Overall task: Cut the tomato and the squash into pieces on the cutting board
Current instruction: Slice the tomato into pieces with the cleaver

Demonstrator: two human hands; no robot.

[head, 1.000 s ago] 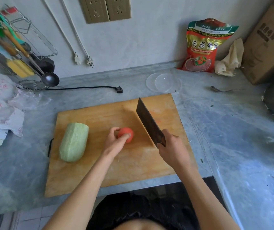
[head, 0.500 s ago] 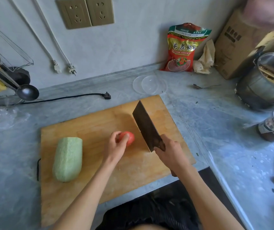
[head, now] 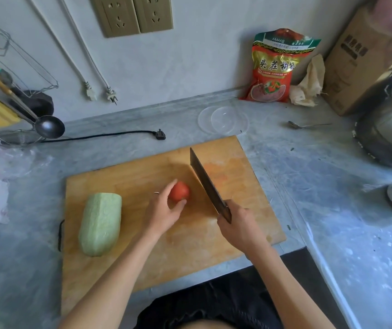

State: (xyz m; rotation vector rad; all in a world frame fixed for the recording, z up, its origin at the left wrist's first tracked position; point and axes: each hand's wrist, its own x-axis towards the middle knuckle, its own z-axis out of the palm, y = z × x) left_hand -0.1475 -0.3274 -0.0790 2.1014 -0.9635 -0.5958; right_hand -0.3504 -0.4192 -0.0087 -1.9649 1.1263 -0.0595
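Squash (head: pixel 100 224) lies peeled and whole at the left end of the cutting board (head: pixel 190 252), apart from my hands. My left hand (head: pixel 164 211) curls fingers and thumb around the whole tomato (head: pixel 179 191) near the board's middle. My right hand (head: pixel 240 225) grips the cleaver (head: pixel 208 184) handle, blade just right of the tomato, tip pointing away from me.

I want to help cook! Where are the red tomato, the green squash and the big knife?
Round red tomato (head: pixel 179 191), head view, on its top skin.
Pale green peeled squash (head: pixel 101 224), head view, on its middle.
Dark steel cleaver knife (head: pixel 205 180), head view, on the flat of the blade.
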